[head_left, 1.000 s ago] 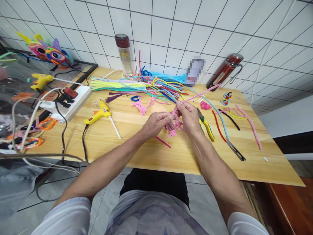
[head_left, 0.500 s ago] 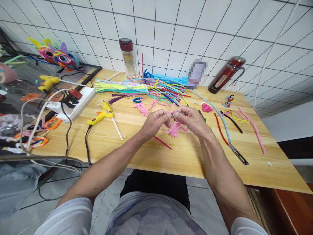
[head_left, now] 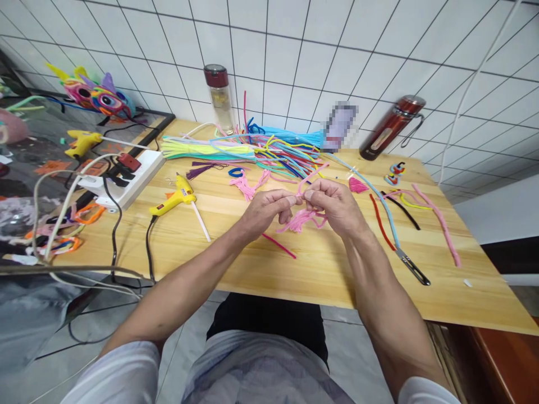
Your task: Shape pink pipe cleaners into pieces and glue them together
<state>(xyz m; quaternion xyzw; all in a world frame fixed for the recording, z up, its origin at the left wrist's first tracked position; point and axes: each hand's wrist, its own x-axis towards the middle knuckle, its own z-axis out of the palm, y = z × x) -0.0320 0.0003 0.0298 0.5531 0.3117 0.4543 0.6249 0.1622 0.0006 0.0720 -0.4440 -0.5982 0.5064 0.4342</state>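
Over the middle of the wooden table, my left hand (head_left: pixel 269 210) and my right hand (head_left: pixel 330 205) meet fingertip to fingertip, both pinching pink pipe cleaners (head_left: pixel 300 220). One pink strand rises up and to the right above the fingertips, and a pink bunch hangs below them. The exact spot where the strands join is hidden by the fingers. Beyond my left hand lies another pink pipe cleaner piece (head_left: pixel 248 184), with a dark blue ring (head_left: pixel 236 172) at its top. A magenta stick (head_left: pixel 279 246) rests just below my left hand.
A yellow glue gun (head_left: pixel 174 196) and white power strip (head_left: pixel 137 177) are at the left. Behind lie bundled pipe cleaners (head_left: pixel 210 148), a clear bottle (head_left: pixel 220 101) and a red flask (head_left: pixel 391 128). Thread snips (head_left: pixel 413 267) lie right, near loose pipe cleaners (head_left: pixel 440 224).
A pink strand now stands up above my fingertips. My right fingers have shifted slightly, and the pink bunch below spreads a little further left.
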